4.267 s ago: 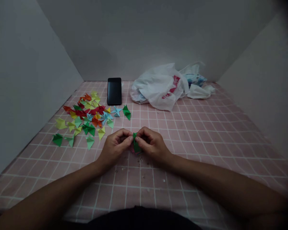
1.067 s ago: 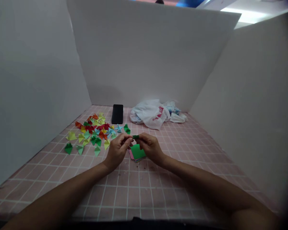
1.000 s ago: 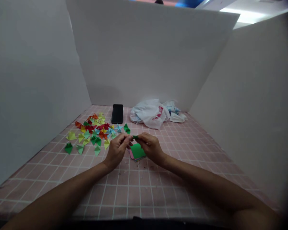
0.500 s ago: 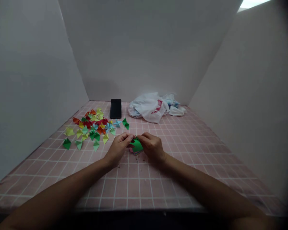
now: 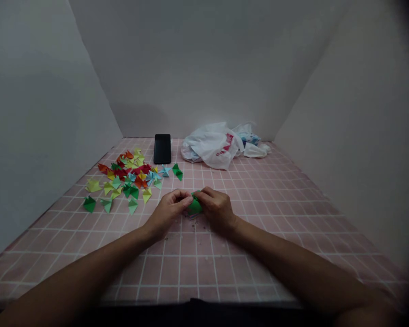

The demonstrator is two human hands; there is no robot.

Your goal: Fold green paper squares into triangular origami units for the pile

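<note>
Colourful folded origami pieces (image 5: 122, 175) lie scattered on a pink grid mat (image 5: 259, 190), left of a black smartphone (image 5: 162, 149); the left hand (image 5: 168, 211), fingers curled, and the right hand (image 5: 216, 209), fingers curled, grasp a green origami paper (image 5: 195, 205) between them, low over the mat; a white plastic bag (image 5: 209, 146) lies farther back.

Small piece of bright green folded origami paper (image 5: 195, 205), bunched into a rounded wedge and held low, near side, around the centre. Pinched between left hand (image 5: 170, 211) and right hand (image 5: 216, 209), partly covered by the fingers. Exact fold shape hidden.
</note>
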